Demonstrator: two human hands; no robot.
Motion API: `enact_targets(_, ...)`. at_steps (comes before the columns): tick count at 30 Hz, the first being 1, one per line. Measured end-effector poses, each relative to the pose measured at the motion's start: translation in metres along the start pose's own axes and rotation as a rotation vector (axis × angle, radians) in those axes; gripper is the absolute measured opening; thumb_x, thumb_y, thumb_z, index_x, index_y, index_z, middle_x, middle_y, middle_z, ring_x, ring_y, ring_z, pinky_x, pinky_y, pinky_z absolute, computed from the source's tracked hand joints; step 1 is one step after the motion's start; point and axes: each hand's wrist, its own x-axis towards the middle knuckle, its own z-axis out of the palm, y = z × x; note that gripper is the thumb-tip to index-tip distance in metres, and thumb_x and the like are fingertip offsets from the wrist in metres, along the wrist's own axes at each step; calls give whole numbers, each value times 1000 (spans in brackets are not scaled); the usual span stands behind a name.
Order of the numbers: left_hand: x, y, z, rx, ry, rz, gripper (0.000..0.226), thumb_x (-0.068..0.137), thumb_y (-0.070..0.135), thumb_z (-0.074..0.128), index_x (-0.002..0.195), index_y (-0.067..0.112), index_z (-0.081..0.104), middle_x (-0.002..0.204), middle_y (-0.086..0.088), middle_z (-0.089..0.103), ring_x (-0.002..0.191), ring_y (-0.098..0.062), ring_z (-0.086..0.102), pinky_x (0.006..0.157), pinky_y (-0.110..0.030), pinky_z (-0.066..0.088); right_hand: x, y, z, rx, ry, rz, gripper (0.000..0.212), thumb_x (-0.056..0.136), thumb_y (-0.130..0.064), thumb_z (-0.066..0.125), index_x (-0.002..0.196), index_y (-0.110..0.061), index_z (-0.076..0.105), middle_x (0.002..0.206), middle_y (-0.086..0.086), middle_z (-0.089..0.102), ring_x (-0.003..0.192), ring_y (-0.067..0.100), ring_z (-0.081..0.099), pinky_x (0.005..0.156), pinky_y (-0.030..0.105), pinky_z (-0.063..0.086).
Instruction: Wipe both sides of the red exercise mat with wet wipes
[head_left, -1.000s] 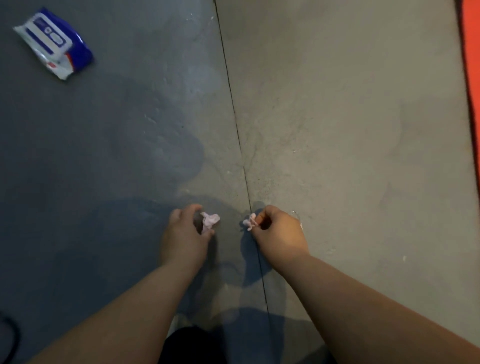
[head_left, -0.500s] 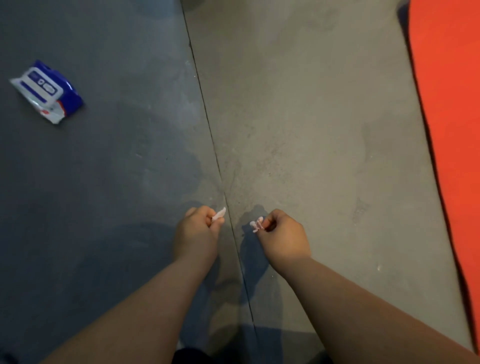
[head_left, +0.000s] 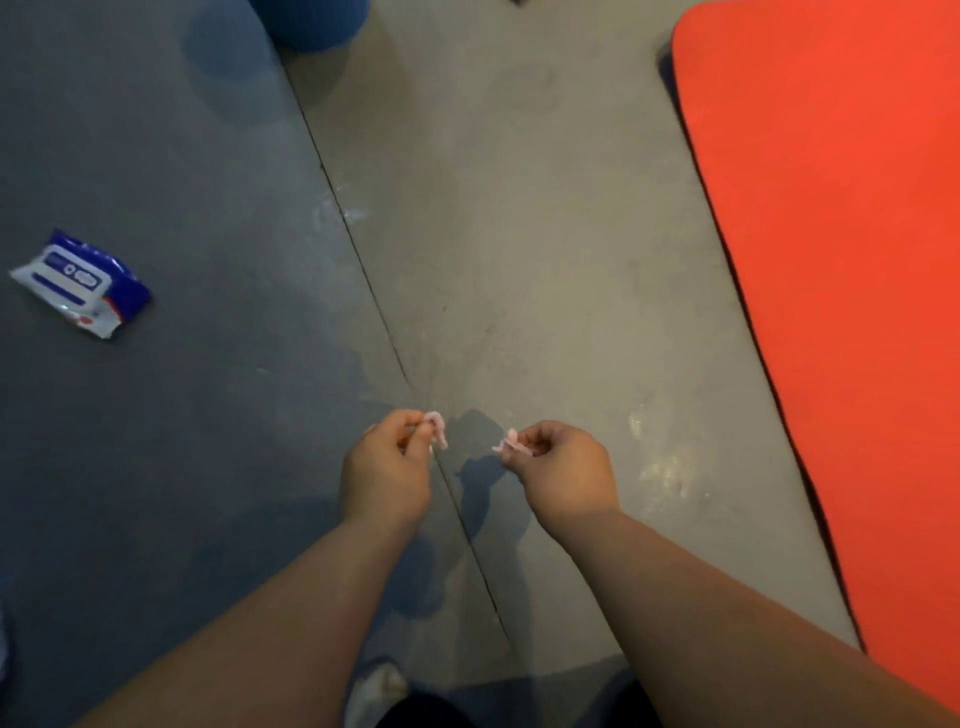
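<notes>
Left hand (head_left: 387, 470) fingers curled, pinching small pale wipe scrap (head_left: 436, 425), right hand (head_left: 563, 470) fingers curled, pinching second scrap (head_left: 508, 442), hands apart above concrete floor (head_left: 519, 234), red exercise mat (head_left: 841, 286) flat at right, wet wipes pack (head_left: 80, 283) far left on floor.

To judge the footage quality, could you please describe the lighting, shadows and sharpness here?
Head view: dim and soft; the left hand and right hand cast a dark shadow on the floor between them; the wipe bits they pinch are blurred; the mat is bright, without glare, its edge bowed, likely by the lens; print on the pack is illegible.
</notes>
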Motion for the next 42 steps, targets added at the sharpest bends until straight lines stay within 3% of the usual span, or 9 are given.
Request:
enact_targets(5, 24, 66, -28, -45, -69, 25, 13, 88, 27, 67, 76, 30, 64, 78, 9, 70, 79, -12, 66, 72, -25, 50, -9, -48, -28, 120, 46, 7, 28, 85, -40, 66, 73, -16, 72, 67, 2, 69, 66, 17, 64, 71, 34, 53)
enact_targets(10, 54, 136, -69, 59, -145, 182, 35, 93, 50, 52, 79, 27, 74, 77, 9, 70, 74, -5, 63, 66, -27, 47, -4, -111, -56, 235, 103, -41, 32, 92, -40, 58, 81, -13, 72, 81, 5, 72, 76, 19, 66, 74, 31, 50)
enact_targets(14, 94, 187, -79, 22, -91, 161, 23, 91, 16, 59, 72, 28, 65, 68, 13, 66, 71, -15, 63, 65, -28, 45, 25, -159, -74, 253, 126, -72, 24, 90, -30, 62, 73, -14, 71, 82, 3, 73, 78, 18, 66, 76, 30, 49)
enact_targets(18, 131, 239, -89, 75, -45, 160, 23, 91, 13, 54, 75, 28, 60, 70, 2, 61, 61, -18, 52, 54, -27, 39, 60, -210, -101, 416, 108, -60, 12, 88, -18, 61, 80, -22, 68, 71, -4, 68, 58, 12, 57, 58, 27, 46)
enact_targets(21, 156, 274, -103, 76, -1, 182, 19, 91, 19, 57, 76, 30, 62, 83, -3, 65, 71, -19, 58, 60, -28, 41, 75, -244, -124, 437, 81, -42, 19, 90, -11, 55, 82, -21, 69, 72, -2, 67, 53, 10, 56, 50, 20, 41)
enact_targets(25, 187, 329, -133, 64, 87, 171, 10, 85, 30, 65, 75, 30, 64, 86, 2, 66, 78, -16, 63, 69, -30, 48, 95, -298, -157, 447, 63, -4, 19, 87, -11, 60, 71, -17, 69, 75, 1, 71, 67, 13, 63, 74, 31, 54)
enact_targets(28, 208, 372, -161, 36, 134, 200, 18, 89, 37, 63, 76, 24, 63, 76, 7, 65, 72, -13, 61, 62, -29, 45, 110, -347, -173, 432, 76, -12, 15, 75, -19, 68, 62, -13, 70, 67, 5, 69, 66, 21, 62, 75, 37, 54)
enact_targets(34, 288, 415, -215, 34, 219, 231, 8, 95, 29, 55, 88, 26, 57, 81, 6, 65, 77, -20, 59, 57, -28, 37, 138, -455, -164, 483, 13, -83, 4, 81, -12, 67, 83, -8, 69, 69, 3, 66, 50, 10, 54, 46, 18, 40)
enact_targets(42, 397, 428, -280, 123, 184, 232, 8, 91, 34, 61, 95, 29, 64, 83, 9, 66, 82, -18, 63, 75, -35, 50, 172, -566, -93, 657, -67, -71, 7, 81, -9, 70, 87, -8, 67, 72, 1, 66, 52, 9, 54, 48, 17, 44)
